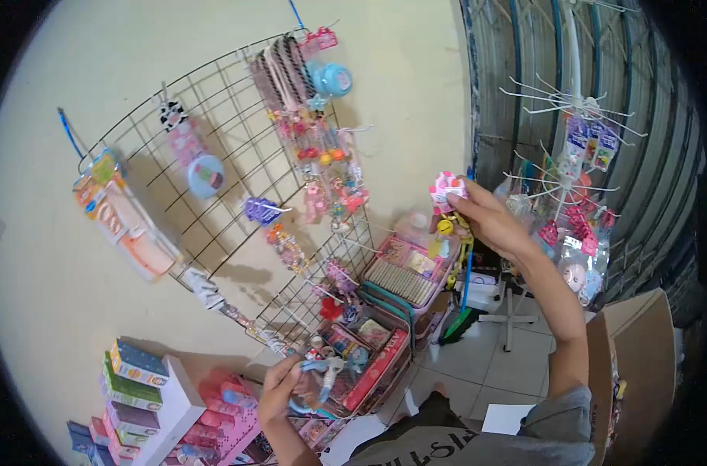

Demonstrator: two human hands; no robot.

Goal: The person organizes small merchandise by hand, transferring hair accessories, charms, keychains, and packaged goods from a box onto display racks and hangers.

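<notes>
My right hand (489, 221) is raised and pinches a small pink and white trinket (447, 189), with a yellow charm (445, 227) dangling below it. My left hand (282, 388) is low, holding a bunch of light blue and white keychains (326, 371) near the bottom of a wire grid panel (237, 116). The grid leans on a cream wall and carries hanging keychains (322, 167), hair bands (280, 66), a round blue case (332, 79) and packaged items (124, 213).
A pink tray of goods (406, 272) and red boxes (373, 365) sit under the grid. Stacked coloured boxes (136, 388) stand at lower left. A white spinner rack (575, 155) with hanging packets stands right, by a corrugated shutter. A cardboard box (641, 342) lies at lower right.
</notes>
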